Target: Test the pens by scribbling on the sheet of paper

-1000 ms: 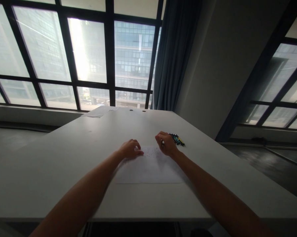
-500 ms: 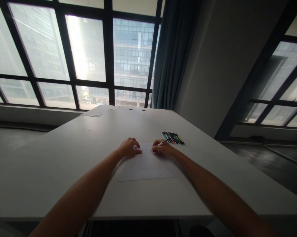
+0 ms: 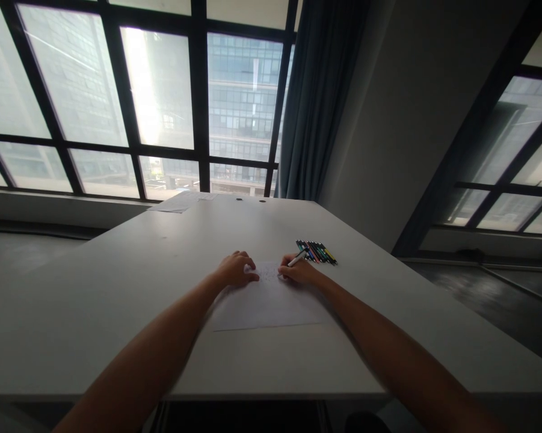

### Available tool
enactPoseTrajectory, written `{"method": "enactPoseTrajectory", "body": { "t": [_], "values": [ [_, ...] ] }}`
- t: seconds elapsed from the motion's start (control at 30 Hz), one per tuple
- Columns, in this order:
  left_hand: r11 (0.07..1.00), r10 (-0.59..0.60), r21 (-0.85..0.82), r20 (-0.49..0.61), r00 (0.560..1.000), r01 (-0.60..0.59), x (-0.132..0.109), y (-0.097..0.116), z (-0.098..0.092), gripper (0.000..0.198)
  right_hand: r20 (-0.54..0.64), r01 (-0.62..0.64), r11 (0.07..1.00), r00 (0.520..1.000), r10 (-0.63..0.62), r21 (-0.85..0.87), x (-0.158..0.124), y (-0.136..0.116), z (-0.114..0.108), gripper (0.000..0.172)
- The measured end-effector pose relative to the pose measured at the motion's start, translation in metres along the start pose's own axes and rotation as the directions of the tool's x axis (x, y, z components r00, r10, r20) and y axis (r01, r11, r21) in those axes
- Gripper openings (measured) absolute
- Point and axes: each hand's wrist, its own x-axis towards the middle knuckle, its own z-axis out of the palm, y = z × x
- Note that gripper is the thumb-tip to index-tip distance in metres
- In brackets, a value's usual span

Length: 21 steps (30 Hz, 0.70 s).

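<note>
Bench has free room left of our sheet. Left hand rests on it, grip empty; right hand grip closed around pen.

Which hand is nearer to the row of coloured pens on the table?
Right. The right hand, gripping a white pen, lies just left of the row of coloured pens; the left hand rests on the paper sheet, farther left.

Pressing the left hand on a paper sheet, gripping a white pen in the right hand, near coloured pens lying on the bench.
</note>
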Motion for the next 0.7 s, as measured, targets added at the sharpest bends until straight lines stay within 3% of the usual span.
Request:
{"method": "enactPoseTrajectory", "body": {
  "t": [0.1, 0.23, 0.33, 0.4, 0.5, 0.7],
  "values": [
    [1.000, 0.003, -0.005, 0.003, 1.000, -0.003, 0.001, -0.002, 0.001, 0.039, -0.004, 0.010, 1.000, 1.000, -0.010, -0.017, 0.001, 0.001, 0.001, 0.008],
    [0.999, 0.004, -0.035, -0.030, 1.000, -0.005, 0.001, 0.000, -0.001, 0.038, -0.143, 0.102, 0.991, 0.983, -0.115, -0.091, 0.004, 0.004, 0.003, 0.021],
    [0.992, 0.078, -0.090, -0.107, 0.991, -0.087, 0.000, 0.010, -0.005, 0.036, -0.233, 0.285, 0.920, 0.908, -0.349, -0.268, 0.006, 0.005, 0.003, 0.024],
    [0.977, 0.163, -0.109, -0.160, 0.974, -0.182, 0.000, 0.020, -0.007, 0.040, -0.255, 0.325, 0.874, 0.867, -0.428, -0.362, 0.006, 0.005, 0.004, 0.029],
    [0.941, 0.294, -0.111, -0.194, 0.936, -0.319, -0.001, 0.033, -0.008, 0.052, -0.290, 0.273, 0.860, 0.861, -0.419, -0.432, 0.004, 0.003, 0.005, 0.044],
    [0.884, 0.439, -0.100, -0.155, 0.885, -0.456, -0.002, 0.044, -0.010, 0.045, -0.308, 0.220, 0.854, 0.866, -0.394, -0.472, 0.002, 0.000, 0.006, 0.045]
  ]
}}
